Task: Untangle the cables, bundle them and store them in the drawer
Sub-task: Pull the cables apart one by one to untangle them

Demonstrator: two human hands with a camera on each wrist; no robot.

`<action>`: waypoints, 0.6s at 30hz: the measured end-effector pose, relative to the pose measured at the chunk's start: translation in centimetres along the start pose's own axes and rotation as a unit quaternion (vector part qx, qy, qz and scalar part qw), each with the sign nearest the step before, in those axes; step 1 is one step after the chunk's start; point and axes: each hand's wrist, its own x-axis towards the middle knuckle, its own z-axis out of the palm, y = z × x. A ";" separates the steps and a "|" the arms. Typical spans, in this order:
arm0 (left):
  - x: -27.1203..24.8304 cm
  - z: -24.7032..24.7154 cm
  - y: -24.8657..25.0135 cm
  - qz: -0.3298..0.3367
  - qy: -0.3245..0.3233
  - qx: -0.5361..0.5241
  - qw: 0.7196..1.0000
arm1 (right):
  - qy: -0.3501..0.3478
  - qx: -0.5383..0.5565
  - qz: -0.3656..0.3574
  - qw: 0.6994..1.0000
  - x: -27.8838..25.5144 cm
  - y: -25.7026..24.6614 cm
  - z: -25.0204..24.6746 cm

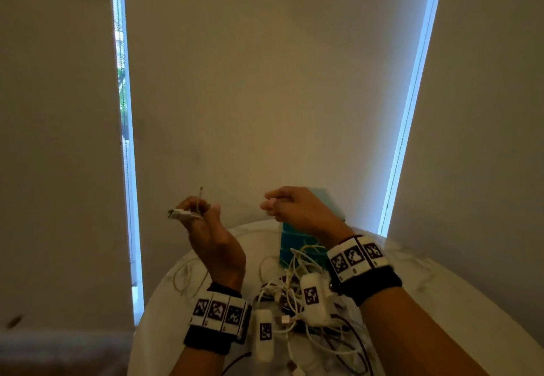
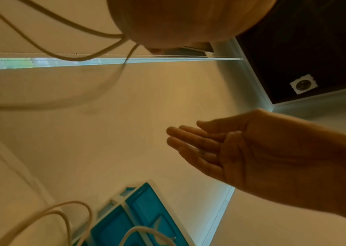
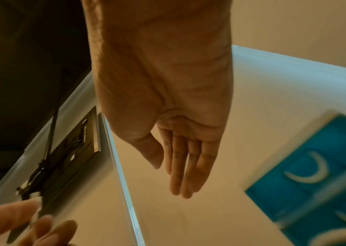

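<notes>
My left hand (image 1: 200,213) is raised above the table and grips a thin white cable (image 1: 182,214); one plug end sticks up past the fingers. In the left wrist view the cable's (image 2: 75,59) loops hang from under the palm (image 2: 178,21). My right hand (image 1: 282,202) is held up beside it, a short gap away. Both wrist views show the right hand (image 3: 184,158) (image 2: 220,144) with its fingers straight and nothing in it. A tangle of white and dark cables (image 1: 294,302) lies on the table below the wrists. Behind it stands a teal drawer unit (image 1: 297,240) (image 2: 138,216) (image 3: 315,174).
The round white table (image 1: 441,302) stands against a wall covered by pale blinds, with bright window strips at either side. A loose white cable loop (image 1: 188,275) lies on the table's left part. The table's curved edge runs close behind the drawer unit.
</notes>
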 end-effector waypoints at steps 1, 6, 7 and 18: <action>-0.3 0.1 0.0 -0.010 -0.028 0.029 0.999 | 0.000 0.051 0.003 0.999 -0.9 0.9 -0.2; -2.1 0.8 -2.7 -0.183 -0.252 0.172 0.934 | 0.038 0.134 -0.020 0.990 -6.6 4.5 -2.2; -2.6 1.0 -3.3 -0.218 -0.297 0.181 0.912 | 0.071 0.157 -0.021 0.985 -7.6 5.2 -2.6; -6.9 2.2 -2.5 -0.190 -0.575 0.283 0.744 | 0.190 0.287 -0.025 0.938 -12.6 12.0 -1.5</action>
